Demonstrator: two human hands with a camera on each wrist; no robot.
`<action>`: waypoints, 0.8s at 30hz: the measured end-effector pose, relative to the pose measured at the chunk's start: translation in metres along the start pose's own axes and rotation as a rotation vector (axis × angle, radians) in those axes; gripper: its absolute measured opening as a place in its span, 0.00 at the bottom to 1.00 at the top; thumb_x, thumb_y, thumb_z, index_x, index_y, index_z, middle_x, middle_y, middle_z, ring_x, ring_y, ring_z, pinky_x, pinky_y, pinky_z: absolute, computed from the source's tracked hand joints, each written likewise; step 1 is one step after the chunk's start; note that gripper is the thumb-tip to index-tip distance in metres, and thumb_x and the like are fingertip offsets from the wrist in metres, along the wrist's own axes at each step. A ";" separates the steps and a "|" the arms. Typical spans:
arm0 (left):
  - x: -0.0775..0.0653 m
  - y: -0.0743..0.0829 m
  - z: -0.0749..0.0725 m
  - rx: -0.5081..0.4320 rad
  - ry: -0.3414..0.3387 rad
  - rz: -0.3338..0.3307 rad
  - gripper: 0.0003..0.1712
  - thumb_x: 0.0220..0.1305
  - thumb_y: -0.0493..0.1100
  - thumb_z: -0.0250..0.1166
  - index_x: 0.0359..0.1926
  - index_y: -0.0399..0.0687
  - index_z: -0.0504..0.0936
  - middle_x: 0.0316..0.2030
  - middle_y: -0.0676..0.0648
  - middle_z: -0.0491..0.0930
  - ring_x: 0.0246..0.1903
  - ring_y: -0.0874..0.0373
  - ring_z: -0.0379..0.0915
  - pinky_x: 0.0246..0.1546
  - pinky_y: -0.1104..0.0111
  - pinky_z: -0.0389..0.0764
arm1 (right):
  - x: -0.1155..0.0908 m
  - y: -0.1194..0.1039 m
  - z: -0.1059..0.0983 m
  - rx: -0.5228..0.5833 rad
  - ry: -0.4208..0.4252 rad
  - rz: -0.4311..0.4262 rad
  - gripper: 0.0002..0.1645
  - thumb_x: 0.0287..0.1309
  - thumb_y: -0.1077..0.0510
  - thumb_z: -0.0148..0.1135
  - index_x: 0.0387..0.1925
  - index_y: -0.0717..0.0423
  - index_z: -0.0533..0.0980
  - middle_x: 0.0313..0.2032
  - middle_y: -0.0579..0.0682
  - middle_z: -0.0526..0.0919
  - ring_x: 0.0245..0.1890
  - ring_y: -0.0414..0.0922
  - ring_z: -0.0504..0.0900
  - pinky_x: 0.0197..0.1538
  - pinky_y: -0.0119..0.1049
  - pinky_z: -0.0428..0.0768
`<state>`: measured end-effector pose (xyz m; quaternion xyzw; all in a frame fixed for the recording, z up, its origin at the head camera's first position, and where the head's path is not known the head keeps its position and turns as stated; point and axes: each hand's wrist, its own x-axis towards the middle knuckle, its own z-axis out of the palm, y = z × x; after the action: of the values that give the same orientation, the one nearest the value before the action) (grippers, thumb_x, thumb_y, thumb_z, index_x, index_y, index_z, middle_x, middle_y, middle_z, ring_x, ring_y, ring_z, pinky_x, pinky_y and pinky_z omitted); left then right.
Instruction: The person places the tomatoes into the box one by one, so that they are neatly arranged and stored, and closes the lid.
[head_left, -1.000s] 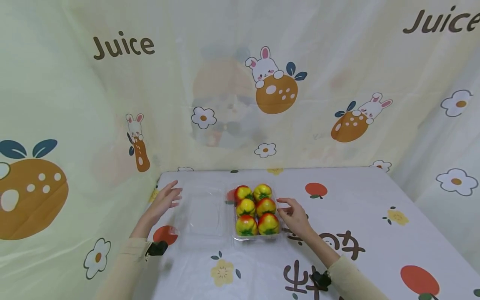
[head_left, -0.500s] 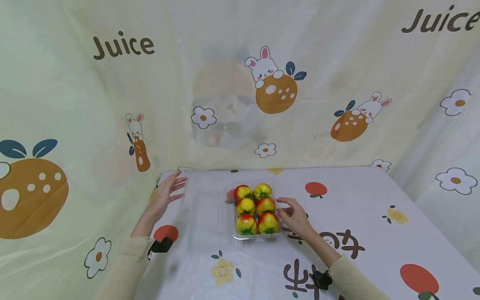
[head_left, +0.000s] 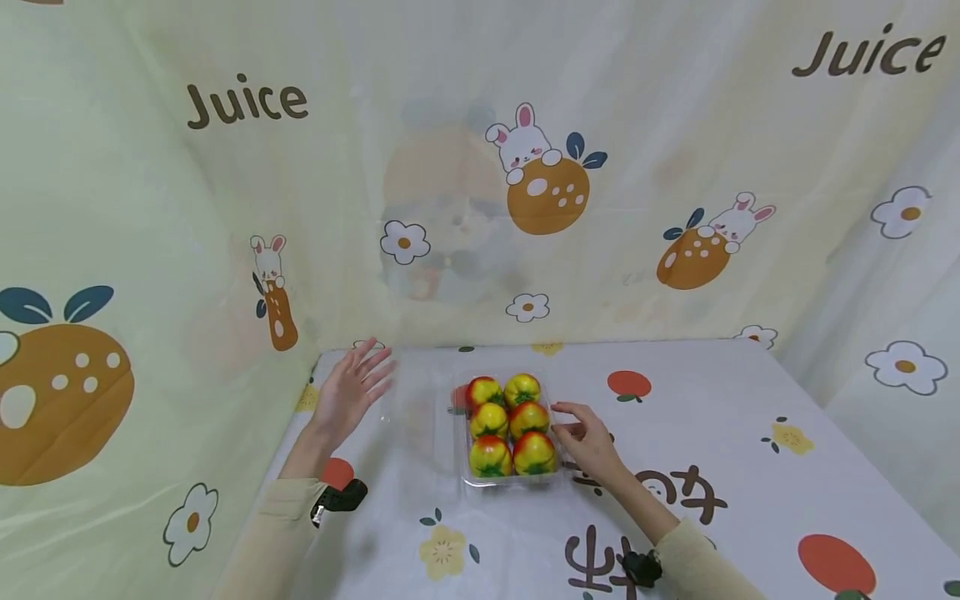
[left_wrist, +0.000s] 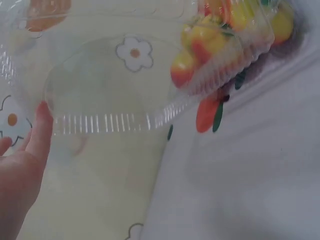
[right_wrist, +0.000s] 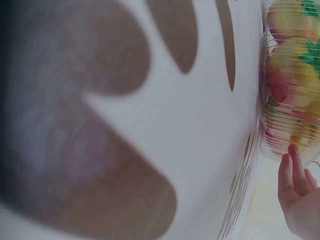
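Note:
A clear plastic clamshell box [head_left: 480, 482] lies on the table, filled with several yellow-and-red fruits [head_left: 490, 457] with green leafy caps. Its transparent lid [left_wrist: 110, 123] is raised on the left, faint in the head view. My left hand [head_left: 345, 404] is beside the lid with fingers spread and straight; in the left wrist view a fingertip touches the lid's ridged edge. At the box's right side is my right hand [head_left: 591, 443]. In the right wrist view its fairly straight fingertips [right_wrist: 293, 149] rest against the box's ribbed wall.
A white tablecloth [head_left: 630, 517] printed with fruit, flowers and dark lettering covers the table. Behind and on the left hangs a pale printed curtain [head_left: 450, 167]. Each wrist wears a black camera, such as the left wrist camera [head_left: 342, 495].
My left hand has moved up and to the right, its fingers spreading more, and the lid has swung up from lying flat. My right hand stays at the box's side. The view tilts slightly.

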<state>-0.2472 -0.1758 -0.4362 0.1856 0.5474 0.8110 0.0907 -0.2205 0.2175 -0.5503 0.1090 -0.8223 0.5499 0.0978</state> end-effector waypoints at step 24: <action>0.020 -0.031 0.043 -0.127 -0.030 -0.023 0.34 0.78 0.49 0.29 0.77 0.38 0.38 0.74 0.29 0.45 0.72 0.38 0.43 0.69 0.57 0.58 | -0.001 0.008 -0.016 0.049 -0.115 0.056 0.26 0.69 0.63 0.53 0.64 0.71 0.65 0.48 0.70 0.82 0.39 0.60 0.86 0.35 0.35 0.83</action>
<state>-0.2503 -0.1203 -0.4462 0.1852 0.4954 0.8402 0.1197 -0.2211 0.2354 -0.5522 0.1198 -0.8156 0.5652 0.0321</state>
